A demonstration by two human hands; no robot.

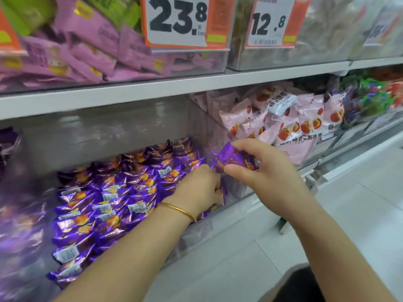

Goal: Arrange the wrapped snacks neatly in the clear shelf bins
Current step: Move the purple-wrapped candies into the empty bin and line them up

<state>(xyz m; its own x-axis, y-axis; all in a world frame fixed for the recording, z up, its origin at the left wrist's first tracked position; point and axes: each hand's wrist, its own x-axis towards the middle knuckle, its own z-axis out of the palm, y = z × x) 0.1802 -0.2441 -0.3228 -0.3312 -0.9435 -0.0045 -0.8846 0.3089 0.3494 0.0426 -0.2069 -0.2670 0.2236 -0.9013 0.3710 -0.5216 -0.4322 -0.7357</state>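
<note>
A clear shelf bin on the lower shelf holds several purple foil-wrapped snacks lying in rough rows. My right hand pinches one purple snack between thumb and fingers, just above the bin's right end. My left hand, with a gold bangle on the wrist, reaches into the bin's right side; its fingers curl down among the purple snacks there, and the fingertips are hidden.
To the right, another clear bin holds pink wrapped snacks, and beyond it sit green and purple packs. The upper shelf carries a bin of pink packets and price tags. White floor tiles lie lower right.
</note>
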